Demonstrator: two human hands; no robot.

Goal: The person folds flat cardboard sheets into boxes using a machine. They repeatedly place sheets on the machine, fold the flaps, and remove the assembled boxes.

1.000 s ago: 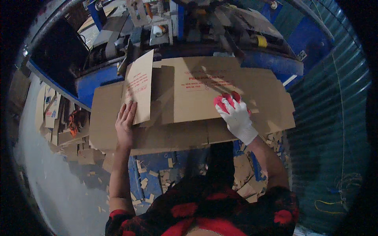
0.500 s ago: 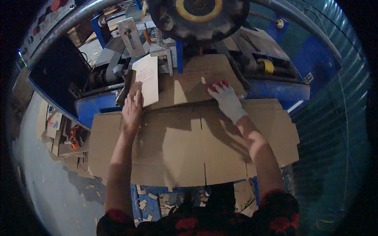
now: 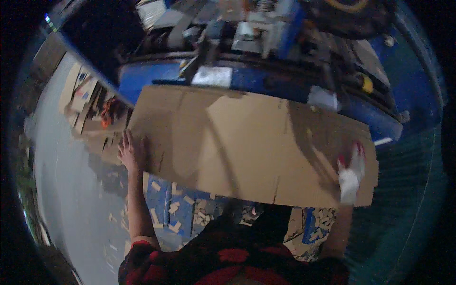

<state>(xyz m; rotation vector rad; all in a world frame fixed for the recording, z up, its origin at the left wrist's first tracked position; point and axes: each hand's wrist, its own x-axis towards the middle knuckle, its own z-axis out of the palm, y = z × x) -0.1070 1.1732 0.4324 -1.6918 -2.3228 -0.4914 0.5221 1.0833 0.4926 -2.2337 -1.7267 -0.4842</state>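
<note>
A wide, flat brown cardboard sheet [image 3: 247, 142] with slots along its edges lies in front of me. My bare left hand [image 3: 131, 152] is at its left edge, fingers stretched and apart. On the sheet's right part rests my right hand [image 3: 350, 175], in a white glove with red at the fingers. Its fingers are extended and somewhat blurred, thumb apart. The sheet's far edge lies along the blue front of a machine [image 3: 266, 78].
A black wheel [image 3: 354, 16] hangs over the machine at the upper right. Stacked cardboard [image 3: 85, 107] with an orange item [image 3: 110, 111] sits at the left. Cardboard scraps [image 3: 174, 207] litter the blue surface below. A corrugated wall [image 3: 403, 190] stands at the right.
Both hands have come back from the machine and moved apart to the large sheet's two sides. The smaller cardboard piece they touched is out of sight. The view has shifted left and down.
</note>
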